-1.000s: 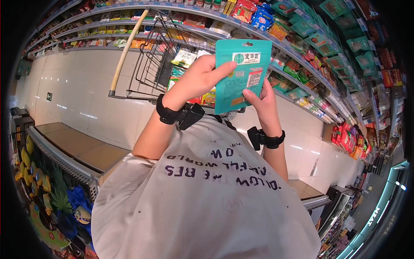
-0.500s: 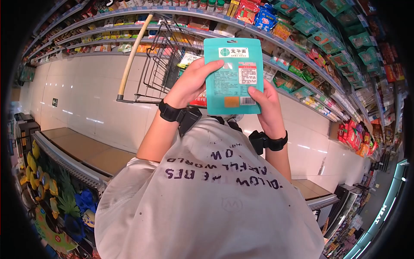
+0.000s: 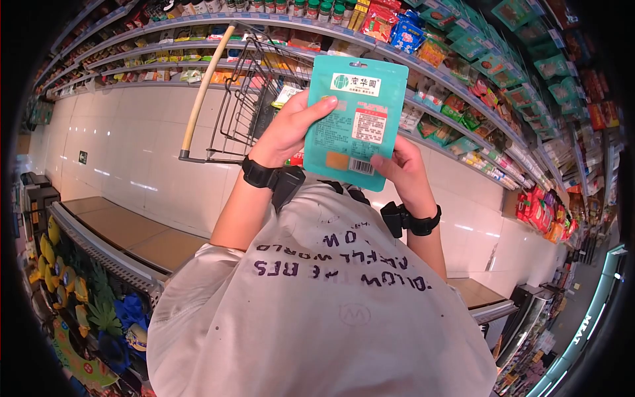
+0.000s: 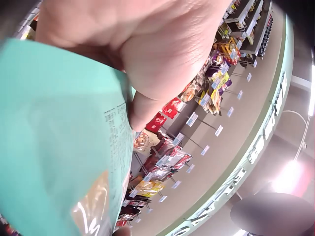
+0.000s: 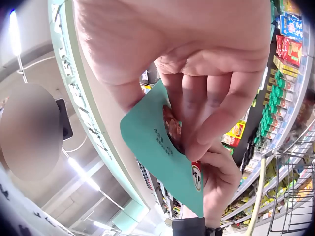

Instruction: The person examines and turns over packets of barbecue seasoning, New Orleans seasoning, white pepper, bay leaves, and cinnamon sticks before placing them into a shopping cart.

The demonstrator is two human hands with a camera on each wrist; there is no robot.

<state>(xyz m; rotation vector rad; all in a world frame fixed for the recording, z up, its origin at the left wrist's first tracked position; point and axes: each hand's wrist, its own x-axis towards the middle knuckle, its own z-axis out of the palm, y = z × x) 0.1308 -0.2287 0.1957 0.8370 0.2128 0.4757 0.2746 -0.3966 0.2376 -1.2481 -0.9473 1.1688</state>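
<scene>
A teal pouch with a white label, printed text and a barcode is held up between both hands in the head view. My left hand pinches its left edge, thumb on the printed face. At the lower right corner my right hand pinches it, thumb in front. The left wrist view shows the pouch close up below the left hand. In the right wrist view, fingers of the right hand lie behind the pouch, against its picture side.
A shopping cart with packets in it stands beyond the left hand. Shelves of jars and bagged goods curve across the top and right. A low ledge and yellow items are at lower left.
The pouch has moved left and down with both hands, and its printed face has turned more squarely to the head view, then tilted slightly clockwise. Both hands still hold it.
</scene>
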